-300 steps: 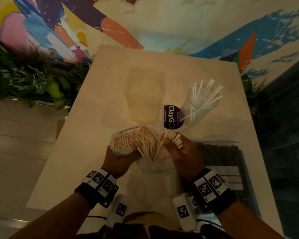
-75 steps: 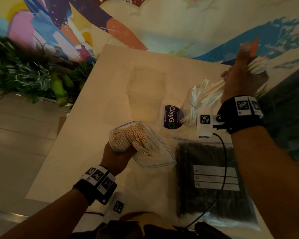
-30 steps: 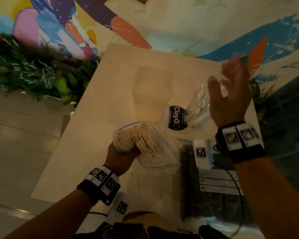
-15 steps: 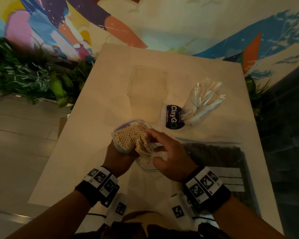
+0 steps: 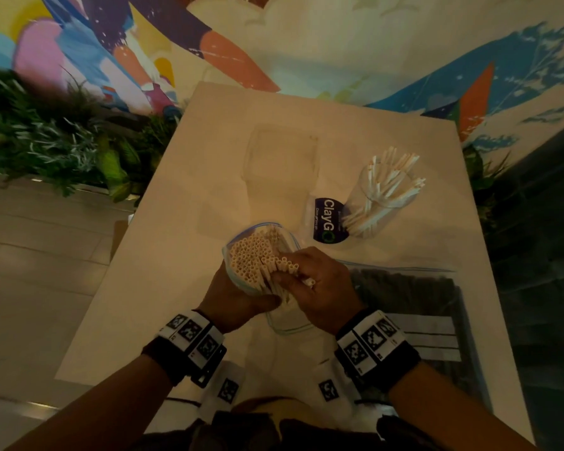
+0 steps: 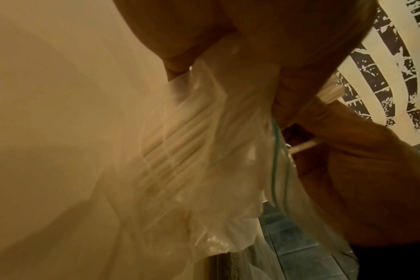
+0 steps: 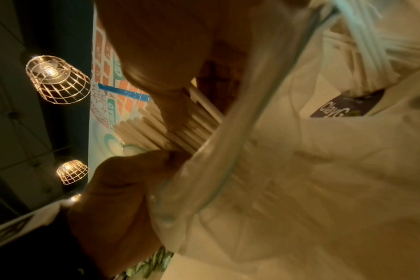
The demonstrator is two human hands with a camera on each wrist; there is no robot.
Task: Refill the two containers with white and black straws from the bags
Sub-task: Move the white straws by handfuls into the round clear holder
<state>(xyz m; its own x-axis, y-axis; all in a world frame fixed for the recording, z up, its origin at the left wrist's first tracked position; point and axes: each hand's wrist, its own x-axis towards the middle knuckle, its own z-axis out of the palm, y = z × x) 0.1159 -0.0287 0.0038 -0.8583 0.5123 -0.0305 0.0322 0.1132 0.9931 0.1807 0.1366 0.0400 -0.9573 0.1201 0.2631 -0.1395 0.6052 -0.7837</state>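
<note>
My left hand [image 5: 238, 297] grips a clear zip bag [image 5: 284, 320] packed with white straws [image 5: 253, 257], held upright with the open straw ends facing me. My right hand [image 5: 316, 288] reaches into the bag's mouth and pinches a small bunch of white straws [image 7: 199, 121]. A clear round container [image 5: 383, 203] holding several white straws stands at the back right. A clear square container [image 5: 282, 164] stands at the back centre, with no straws showing in it. A bag of black straws [image 5: 414, 304] lies flat at the right.
A dark "ClayGO" sticker [image 5: 326, 219] lies beside the round container. The pale table [image 5: 183, 255] has bare surface at the left. Green plants [image 5: 56, 141] and a painted wall [image 5: 306, 43] border it. Its right edge drops to a dark floor.
My right hand dropped a bunch of white straws in the round container, came back to the bag and now pinches another bunch. My left hand has kept holding the bag.
</note>
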